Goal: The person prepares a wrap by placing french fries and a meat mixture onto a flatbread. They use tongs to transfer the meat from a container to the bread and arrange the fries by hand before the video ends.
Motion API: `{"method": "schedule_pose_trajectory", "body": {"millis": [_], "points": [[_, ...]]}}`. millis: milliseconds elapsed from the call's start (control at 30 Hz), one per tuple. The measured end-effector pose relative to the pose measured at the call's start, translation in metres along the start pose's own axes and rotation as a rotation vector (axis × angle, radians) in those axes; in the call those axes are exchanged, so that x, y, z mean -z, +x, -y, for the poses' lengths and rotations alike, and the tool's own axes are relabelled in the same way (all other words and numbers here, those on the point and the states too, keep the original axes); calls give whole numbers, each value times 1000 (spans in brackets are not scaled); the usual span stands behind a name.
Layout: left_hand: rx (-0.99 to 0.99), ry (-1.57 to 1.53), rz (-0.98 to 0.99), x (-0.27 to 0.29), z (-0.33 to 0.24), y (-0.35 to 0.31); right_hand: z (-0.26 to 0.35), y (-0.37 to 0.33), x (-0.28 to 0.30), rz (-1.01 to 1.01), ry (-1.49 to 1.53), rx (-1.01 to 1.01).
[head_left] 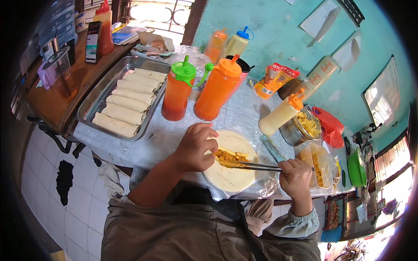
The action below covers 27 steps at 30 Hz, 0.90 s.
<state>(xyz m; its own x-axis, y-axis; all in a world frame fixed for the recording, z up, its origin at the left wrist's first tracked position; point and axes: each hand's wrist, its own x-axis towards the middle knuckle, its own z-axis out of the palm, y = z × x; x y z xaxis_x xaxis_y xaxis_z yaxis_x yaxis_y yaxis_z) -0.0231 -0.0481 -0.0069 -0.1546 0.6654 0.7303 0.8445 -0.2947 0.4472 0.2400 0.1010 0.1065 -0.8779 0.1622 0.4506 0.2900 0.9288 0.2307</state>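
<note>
A round flat tortilla (224,180) lies on the table in front of me, with a mound of orange-yellow shredded filling (230,160) across its middle. Along the far side of the filling runs a pale yellow strip (237,154), like a potato fry. My left hand (196,148) bends over the tortilla's left part, fingers curled and thumb at the filling's left end; whatever it pinches is hidden. On the right, my right hand (295,176) is wrapped round slim dark tongs (263,167), whose tips touch the filling.
Several rolled tortillas (126,108) fill a metal tray (82,115) at left. Sauce bottles (176,98) stand beyond the tortilla, and a cream-coloured bottle (278,117) at right. Nearby are a metal bowl (292,134) of yellow pieces, a plastic tub (307,156) and a flat blade (272,148).
</note>
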Motion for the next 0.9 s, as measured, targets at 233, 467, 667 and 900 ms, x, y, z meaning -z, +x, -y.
{"method": "schedule_pose_trajectory", "body": {"millis": [233, 467, 667, 900], "points": [[5, -32, 19, -3, 3, -2, 1, -3, -11, -7, -18, -9], [-8, -20, 8, -4, 4, 0, -2, -6, -16, -11, 56, -52], [-153, 68, -49, -1, -6, 11, -41, -49, 7, -114, 142, -429], [102, -57, -45, -5, 3, 3, -117, -108, 71, 128, -391, -1314]]}}
